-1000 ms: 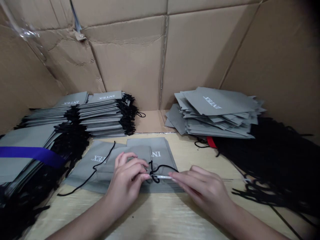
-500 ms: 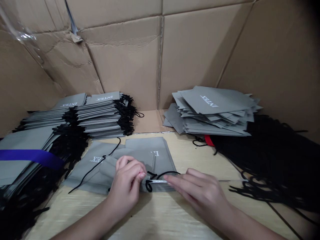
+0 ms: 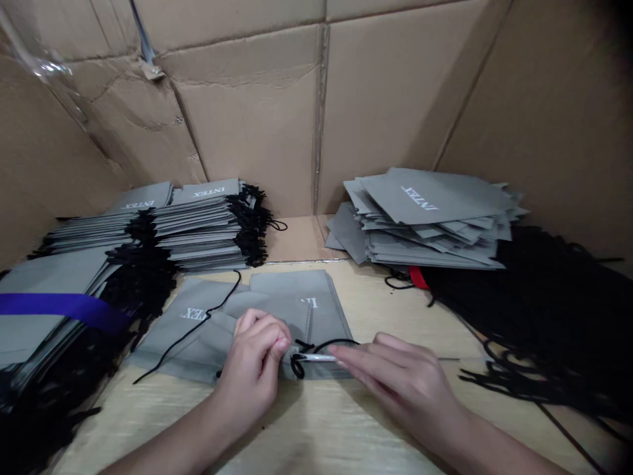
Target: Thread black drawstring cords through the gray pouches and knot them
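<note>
Grey fabric pouches (image 3: 277,300) with white INTEX lettering lie overlapping on the table in front of me. My left hand (image 3: 260,359) is closed, thumb against fingers, gripping the edge of a grey pouch; the pinched spot is hidden. My right hand (image 3: 400,369) pinches a thin silvery metal tool (image 3: 316,357), whose slim tail shows beyond the hand. The tool's exact kind is unclear. Its left end lies at a loop of black cord (image 3: 297,366) beside my left fingers. Another black cord (image 3: 182,333) lies loose across the pouches at left.
Stacked pouches with black cords (image 3: 202,224) stand at the back left, and a bundle with a blue band (image 3: 59,310) is nearer. At the right are a pile of pouches (image 3: 430,198) and a heap of black cords (image 3: 548,316). Cardboard walls (image 3: 247,119) surround the table.
The view has shifted slightly. Both hands keep their grips, and the metal tool stays at the cord loop with barely any movement.
</note>
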A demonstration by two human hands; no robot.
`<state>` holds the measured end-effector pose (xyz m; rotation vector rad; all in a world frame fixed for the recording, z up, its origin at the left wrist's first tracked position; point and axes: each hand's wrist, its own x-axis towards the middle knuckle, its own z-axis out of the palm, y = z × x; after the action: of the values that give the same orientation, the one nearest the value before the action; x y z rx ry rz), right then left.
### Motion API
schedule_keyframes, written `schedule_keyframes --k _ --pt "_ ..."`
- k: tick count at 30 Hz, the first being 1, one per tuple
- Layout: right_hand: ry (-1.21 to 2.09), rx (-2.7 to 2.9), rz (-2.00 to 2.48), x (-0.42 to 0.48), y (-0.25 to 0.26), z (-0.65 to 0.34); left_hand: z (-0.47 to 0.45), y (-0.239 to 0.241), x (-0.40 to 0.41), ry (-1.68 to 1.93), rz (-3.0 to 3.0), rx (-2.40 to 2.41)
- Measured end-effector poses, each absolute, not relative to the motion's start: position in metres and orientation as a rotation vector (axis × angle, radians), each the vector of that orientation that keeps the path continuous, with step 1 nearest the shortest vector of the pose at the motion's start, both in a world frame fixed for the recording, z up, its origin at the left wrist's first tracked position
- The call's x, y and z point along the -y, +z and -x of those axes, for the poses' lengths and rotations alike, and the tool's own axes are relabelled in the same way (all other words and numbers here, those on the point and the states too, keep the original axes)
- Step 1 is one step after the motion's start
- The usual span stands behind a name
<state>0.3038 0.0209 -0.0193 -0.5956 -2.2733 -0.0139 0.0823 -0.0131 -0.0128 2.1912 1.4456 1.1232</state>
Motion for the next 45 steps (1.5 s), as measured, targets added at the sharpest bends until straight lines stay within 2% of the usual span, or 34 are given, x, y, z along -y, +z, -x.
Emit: schedule_keyframes --k 45 --pt "0.076 2.226 0.572 -0.0223 -0.0168 -0.3023 -0.0831 -0.0085 0.0147 1.168 -2.097 -1.358"
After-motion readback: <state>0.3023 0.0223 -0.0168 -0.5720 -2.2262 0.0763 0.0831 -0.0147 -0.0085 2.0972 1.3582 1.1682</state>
